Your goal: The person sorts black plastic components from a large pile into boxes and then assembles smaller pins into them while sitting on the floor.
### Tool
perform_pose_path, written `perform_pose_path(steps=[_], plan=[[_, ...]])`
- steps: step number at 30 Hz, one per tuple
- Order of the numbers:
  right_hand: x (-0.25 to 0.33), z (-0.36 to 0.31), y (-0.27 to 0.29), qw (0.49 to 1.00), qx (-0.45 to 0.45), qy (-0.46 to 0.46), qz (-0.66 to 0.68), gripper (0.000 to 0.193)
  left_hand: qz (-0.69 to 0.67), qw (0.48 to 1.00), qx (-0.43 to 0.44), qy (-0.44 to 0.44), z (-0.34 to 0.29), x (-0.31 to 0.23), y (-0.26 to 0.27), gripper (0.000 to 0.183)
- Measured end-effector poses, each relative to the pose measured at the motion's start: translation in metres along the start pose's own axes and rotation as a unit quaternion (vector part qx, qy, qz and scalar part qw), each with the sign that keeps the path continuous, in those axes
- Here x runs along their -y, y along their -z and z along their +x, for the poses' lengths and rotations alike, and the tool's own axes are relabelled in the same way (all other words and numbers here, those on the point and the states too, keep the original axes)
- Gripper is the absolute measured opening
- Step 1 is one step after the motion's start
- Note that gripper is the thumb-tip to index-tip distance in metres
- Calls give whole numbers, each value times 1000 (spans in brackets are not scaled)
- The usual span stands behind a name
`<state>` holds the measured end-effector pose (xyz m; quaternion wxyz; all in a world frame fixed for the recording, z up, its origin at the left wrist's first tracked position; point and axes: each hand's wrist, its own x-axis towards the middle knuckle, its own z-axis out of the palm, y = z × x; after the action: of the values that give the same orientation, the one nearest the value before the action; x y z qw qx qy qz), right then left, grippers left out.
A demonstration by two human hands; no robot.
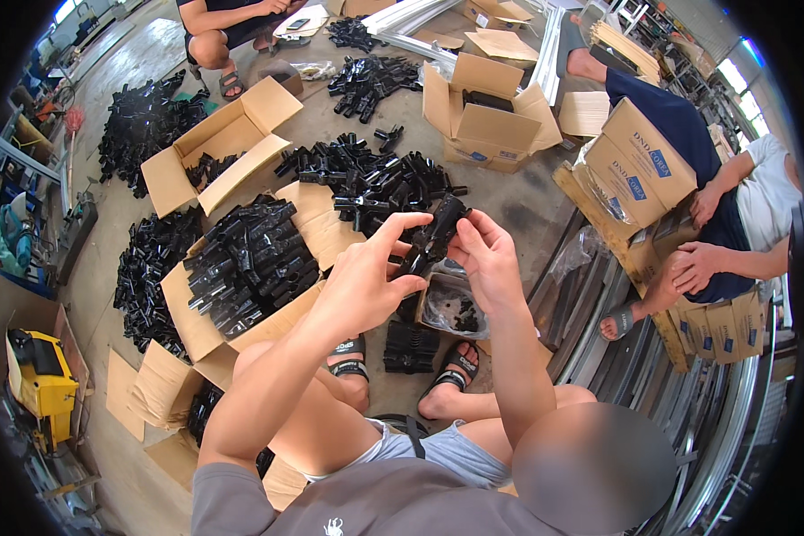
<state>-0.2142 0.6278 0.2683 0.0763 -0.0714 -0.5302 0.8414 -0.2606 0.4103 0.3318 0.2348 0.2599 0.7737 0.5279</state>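
A glossy black tubular fitting [432, 236] is held up in front of me, tilted, above the small open box. My right hand [486, 259] pinches its upper right end between thumb and fingers. My left hand [362, 272] curls around its lower left side, the index finger along the top and the thumb below; some of the grip is hidden. Below, the small box [431, 313] has a clear plastic liner and small black pieces inside. A short stack of black fittings [410, 347] stands on the floor between my feet.
A carton of stacked black fittings [255, 259] stands at left, with loose heaps [384, 183] beyond. Open cartons [487, 116] stand farther back. At right, a person [732, 205] sits beside a pallet and long metal profiles [598, 357]. Another person [228, 36] crouches at far left.
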Motion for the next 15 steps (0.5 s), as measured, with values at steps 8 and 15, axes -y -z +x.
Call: perform_pose_path(steps=[8,15], plan=[[5,-12,2,998,31,21,45,25,-49,999,-7,-8,-10,-4,-6,77],[-3,-16,3,1000,2,24,-2,31,26,999,-20,-28,-10,5,-14,79]])
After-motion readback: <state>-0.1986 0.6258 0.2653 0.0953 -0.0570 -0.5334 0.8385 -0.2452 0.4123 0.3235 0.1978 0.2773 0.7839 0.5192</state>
